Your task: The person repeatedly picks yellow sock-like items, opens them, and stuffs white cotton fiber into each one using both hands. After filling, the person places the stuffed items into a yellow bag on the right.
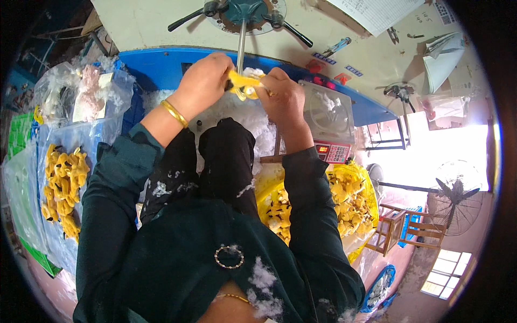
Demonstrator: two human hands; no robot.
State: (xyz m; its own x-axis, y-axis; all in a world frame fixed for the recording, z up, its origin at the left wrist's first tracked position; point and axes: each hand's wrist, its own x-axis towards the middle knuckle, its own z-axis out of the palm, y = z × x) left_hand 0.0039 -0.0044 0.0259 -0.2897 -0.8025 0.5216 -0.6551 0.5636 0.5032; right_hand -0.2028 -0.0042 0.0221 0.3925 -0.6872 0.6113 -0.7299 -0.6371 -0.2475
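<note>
Left hand (206, 81), right hand (284, 99): each grip closed, pinching opposite sides of the yellow plush (245, 82) at the lower end of the tube (242, 46), probably to steady it there; can't tell if it's fitted over. Fluff (263, 131) lies beneath, presumably kept within reach.

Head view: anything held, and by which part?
A yellow plush piece, held at opposite sides by the left hand and right hand; can't tell which toy parts.

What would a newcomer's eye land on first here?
Probably the yellow plush piece held in the person's fingers, near the lower end of the metal tube. Next, the heap of yellow plush pieces at far left and the caged fan at far right.
</note>
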